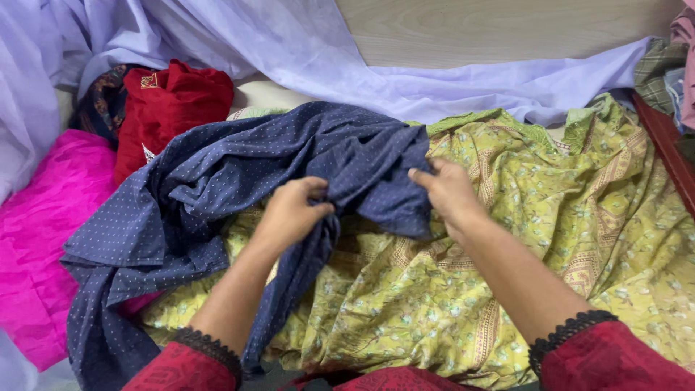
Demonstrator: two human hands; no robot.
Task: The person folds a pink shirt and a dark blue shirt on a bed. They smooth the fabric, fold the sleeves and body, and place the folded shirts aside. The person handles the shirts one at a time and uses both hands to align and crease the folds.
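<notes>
Blue dotted cloth (239, 181) bunched on yellow flowery cloth (579, 239). Your left hand (289, 213) grips fold tight; right hand (450, 192) pinches edge. Dangling end, maybe snagged underneath, could drag yellow one along.

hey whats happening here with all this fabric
A person in red sleeves with black lace cuffs is gripping a navy dotted cloth with both hands: the left hand bunches it near the middle and the right hand pinches its edge. The cloth is crumpled and lies across a yellow-green floral fabric. To the left are a bright pink cloth and a red garment, with a lavender sheet draped behind them.
</notes>
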